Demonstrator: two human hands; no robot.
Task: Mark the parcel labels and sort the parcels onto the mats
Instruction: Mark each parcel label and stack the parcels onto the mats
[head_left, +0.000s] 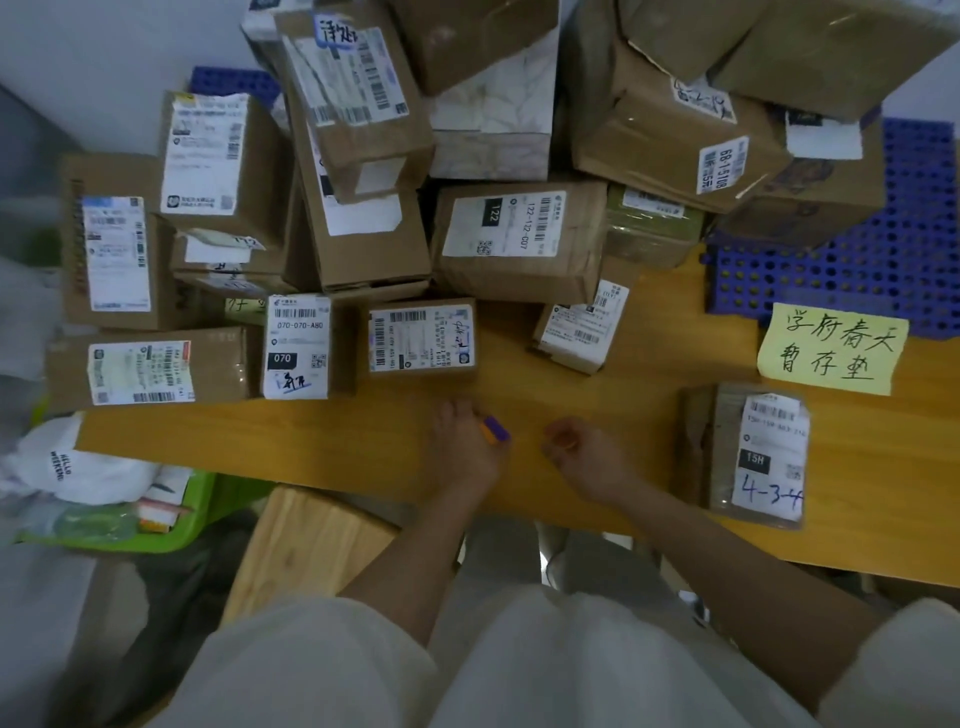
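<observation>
My left hand (467, 447) hovers over the wooden table (311, 441) and grips a marker (493, 430) with an orange body and a purple end. My right hand (582, 457) is just to its right with fingers curled; whether it holds anything small is unclear. Several cardboard parcels are piled behind. Closest to my hands is a small parcel (421, 338) with blue writing on its label. A parcel labelled 070 (296, 345) lies left of it. At the right a parcel (753, 452) carries "4-3-4" in blue. A blue perforated mat (893, 249) lies at the back right.
A yellow handwritten note (831, 348) sits in front of the right mat. A second blue mat (228, 80) shows behind the left pile. A green bin (171, 525) with a white bag stands left of the table, a wooden stool (306, 540) beneath its front edge.
</observation>
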